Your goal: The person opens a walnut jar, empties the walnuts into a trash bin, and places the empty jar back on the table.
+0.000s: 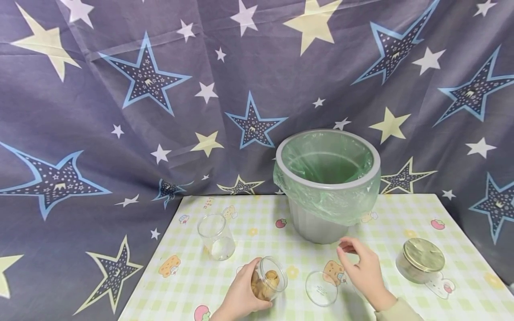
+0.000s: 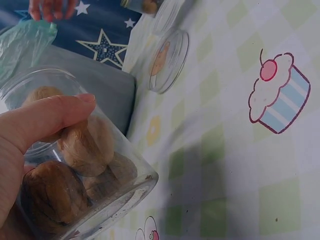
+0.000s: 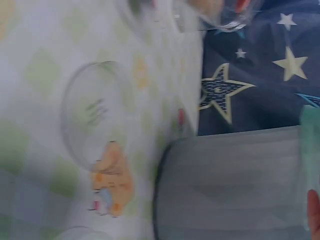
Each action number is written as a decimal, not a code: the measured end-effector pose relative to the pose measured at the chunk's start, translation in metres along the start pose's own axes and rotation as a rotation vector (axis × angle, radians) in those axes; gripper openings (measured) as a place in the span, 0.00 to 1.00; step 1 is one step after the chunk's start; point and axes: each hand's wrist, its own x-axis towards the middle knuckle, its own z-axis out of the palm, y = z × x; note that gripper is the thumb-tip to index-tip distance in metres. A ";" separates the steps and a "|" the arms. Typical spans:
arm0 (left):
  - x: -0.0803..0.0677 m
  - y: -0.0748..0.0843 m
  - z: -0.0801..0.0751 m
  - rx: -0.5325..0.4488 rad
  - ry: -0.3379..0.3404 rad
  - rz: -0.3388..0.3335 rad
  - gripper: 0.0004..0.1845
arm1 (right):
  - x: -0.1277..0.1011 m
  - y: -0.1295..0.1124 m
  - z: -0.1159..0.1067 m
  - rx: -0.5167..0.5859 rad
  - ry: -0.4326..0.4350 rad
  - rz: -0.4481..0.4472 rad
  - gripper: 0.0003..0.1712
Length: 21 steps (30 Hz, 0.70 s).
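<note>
Your left hand (image 1: 242, 293) grips a tilted, lidless jar (image 1: 268, 264) of walnut-like pieces (image 1: 271, 279); your loosely curved right hand (image 1: 365, 271) looks empty. Likely unpacking; steady the jar next.

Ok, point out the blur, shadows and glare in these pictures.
Head view: bright and mostly crisp, with sheen on the round gold metal tin; left wrist view: dimmer, a soft dark shadow across the green-and-white checked tablecloth; right wrist view: visibly blurred, with the round clear lid smeared.
</note>
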 end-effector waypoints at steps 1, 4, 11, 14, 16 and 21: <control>0.000 0.000 0.000 -0.001 0.001 -0.001 0.56 | 0.003 -0.001 -0.002 0.029 0.034 0.007 0.12; 0.001 -0.001 0.000 0.002 0.006 0.006 0.56 | 0.015 -0.006 -0.011 0.086 0.107 0.068 0.11; 0.001 -0.004 0.001 0.010 0.007 0.011 0.55 | 0.049 -0.014 -0.035 0.279 0.108 0.302 0.08; 0.002 -0.004 0.000 0.008 0.003 0.007 0.56 | 0.066 -0.011 -0.046 0.511 0.077 0.408 0.09; 0.002 -0.004 0.000 0.008 0.001 0.005 0.56 | 0.077 -0.009 -0.053 0.687 0.050 0.478 0.10; 0.001 -0.005 0.000 0.015 0.001 0.001 0.56 | 0.104 -0.005 -0.065 0.890 -0.090 0.650 0.17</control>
